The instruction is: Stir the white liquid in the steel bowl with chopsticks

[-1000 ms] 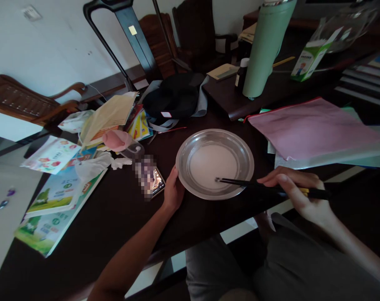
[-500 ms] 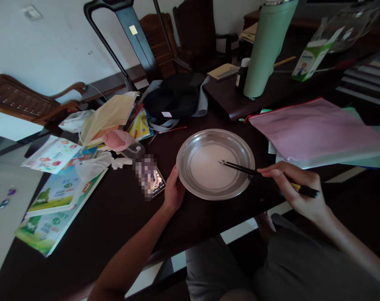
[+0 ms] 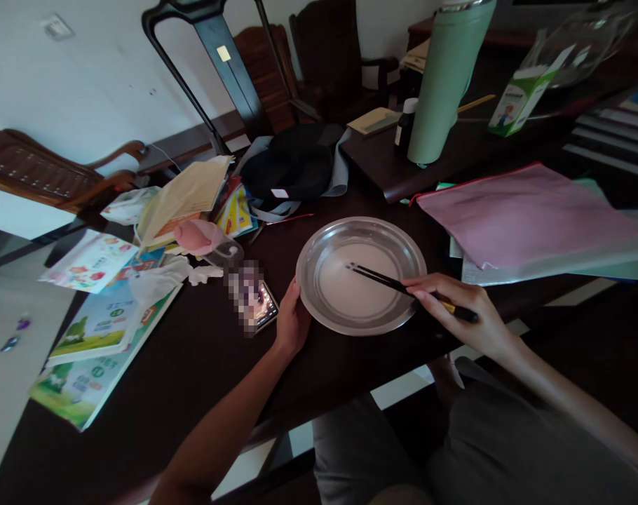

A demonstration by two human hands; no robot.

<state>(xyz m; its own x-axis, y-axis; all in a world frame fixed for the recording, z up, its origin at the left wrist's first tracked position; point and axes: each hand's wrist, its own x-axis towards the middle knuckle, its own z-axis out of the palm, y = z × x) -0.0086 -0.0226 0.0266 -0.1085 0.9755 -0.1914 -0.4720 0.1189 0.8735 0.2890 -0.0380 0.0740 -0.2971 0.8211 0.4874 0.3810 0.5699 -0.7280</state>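
A round metal basin [image 3: 313,308] rests near the front edge of the dark table, with a whitish layer [image 3: 350,291] covering its bottom; whether that is liquid or powder I cannot tell. My left hand [image 3: 292,324] grips the basin's left rim, thumb near the edge and the other fingers partly hidden beneath. Black chopsticks [image 3: 379,277] with gold-marked ends are pinched in my right hand [image 3: 458,301], which hovers at the basin's right rim. Their tips point left over the whitish layer; I cannot tell if they touch it.
Left of the basin lie a phone [image 3: 261,305], a pink-lidded clear container [image 3: 200,238] and books [image 3: 87,337]. Behind it sits a black bag [image 3: 287,165]. To the right is a pink zip pouch [image 3: 529,217]; a green tumbler [image 3: 445,91] and small bottle [image 3: 406,126] stand farther back.
My right hand has moved left with the chopsticks, carrying their tips farther across the basin. My left hand and the basin stay in place.
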